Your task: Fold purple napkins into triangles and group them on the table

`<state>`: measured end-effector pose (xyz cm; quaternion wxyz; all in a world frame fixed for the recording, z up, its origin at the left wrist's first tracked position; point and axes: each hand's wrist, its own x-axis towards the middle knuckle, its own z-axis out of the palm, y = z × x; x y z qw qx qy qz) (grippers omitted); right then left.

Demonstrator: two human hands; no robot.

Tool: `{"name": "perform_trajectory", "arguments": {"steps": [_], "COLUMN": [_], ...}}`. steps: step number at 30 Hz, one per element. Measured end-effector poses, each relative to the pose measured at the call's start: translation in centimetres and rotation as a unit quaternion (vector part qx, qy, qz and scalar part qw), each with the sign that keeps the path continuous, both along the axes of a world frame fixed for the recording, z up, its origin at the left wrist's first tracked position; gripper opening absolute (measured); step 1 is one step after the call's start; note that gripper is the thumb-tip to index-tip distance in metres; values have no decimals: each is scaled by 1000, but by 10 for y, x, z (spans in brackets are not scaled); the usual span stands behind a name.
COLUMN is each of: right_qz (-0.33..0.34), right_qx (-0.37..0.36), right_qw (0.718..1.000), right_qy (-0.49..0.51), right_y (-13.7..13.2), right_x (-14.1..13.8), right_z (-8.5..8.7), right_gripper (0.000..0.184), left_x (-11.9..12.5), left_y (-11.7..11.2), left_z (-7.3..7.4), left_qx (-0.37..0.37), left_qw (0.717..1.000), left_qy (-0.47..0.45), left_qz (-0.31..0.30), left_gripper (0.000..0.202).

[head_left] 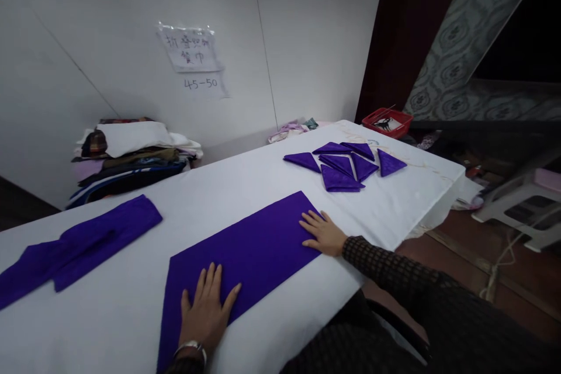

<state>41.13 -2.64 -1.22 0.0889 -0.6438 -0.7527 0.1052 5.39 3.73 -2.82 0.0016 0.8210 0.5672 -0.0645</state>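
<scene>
A purple cloth napkin point(254, 251) lies flat in front of me, folded into a long band across the white tablecloth. My left hand point(207, 307) rests on its near left part, fingers spread, with a watch at the wrist. On the napkin's right end lies my right hand point(324, 234), its fingers stretched out and flat. Beyond that hand, several purple napkins folded into triangles point(337, 166) form a loose group. More purple cloth point(105, 239) lies loosely folded on the left of the table.
A stack of folded clothes point(131, 158) stands behind the table by the wall. Handwritten paper signs point(193, 49) hang above. At the far right corner are a red basket point(388, 123) and, lower, a white plastic stool point(526, 210). The table's edge point(416, 231) runs along the right.
</scene>
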Motion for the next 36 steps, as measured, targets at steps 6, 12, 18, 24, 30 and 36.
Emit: {"name": "perform_trajectory", "arguments": {"steps": [6, 12, 18, 24, 30, 36], "right_qz": [-96, -55, 90, 47, -43, -69], "right_qx": [0, 60, 53, 15, 8, 5], "right_qw": [993, 997, 993, 999, 998, 995], "right_qy": [-63, -9, 53, 20, -38, -76], "right_y": [-12, -14, -2, -2, -20, -27], "right_x": [56, -4, -90, -66, -4, 19], "right_z": [2, 23, 20, -4, -10, -15], "right_gripper": [66, 74, 75, 71, 70, 66], "left_x": [-5, 5, 49, 31, -30, -65], "left_y": [2, 0, -26, -34, -30, -32], "left_z": [-2, 11, 18, 9, 9, 17], "left_qx": [4, -8, 9, 13, 21, 4], "left_qw": [1000, 999, 1000, 998, 984, 967], "left_qy": [18, 37, -6, -19, -39, -43], "left_qz": [-18, -4, -1, 64, 171, 251], "left_gripper": [57, 52, 68, 74, 64, 70]}}
